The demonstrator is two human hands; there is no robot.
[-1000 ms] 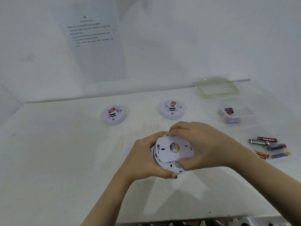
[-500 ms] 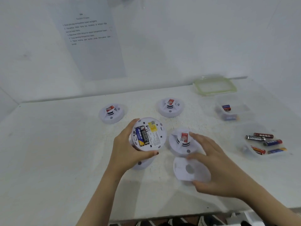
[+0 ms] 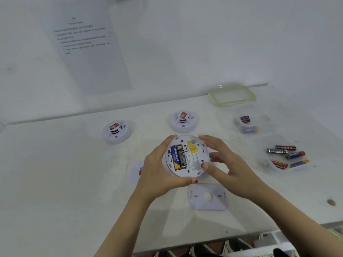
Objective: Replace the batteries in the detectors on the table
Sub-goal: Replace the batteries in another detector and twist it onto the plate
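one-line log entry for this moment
left hand: holds detector, back up | right hand: grips its rim | batteries: seated in bay | backplate: off, on table

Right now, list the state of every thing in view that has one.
Held detector: lifted, back open, two batteries seated.
Backplate: off, flat on the table.
Left grip: holds the held detector's rim.
Right grip: holds its other side.
Far left detector: resting dome up.
Far right detector: resting dome up.
Green-rimmed lid: off, lying flat.
Clear container: open, batteries inside.
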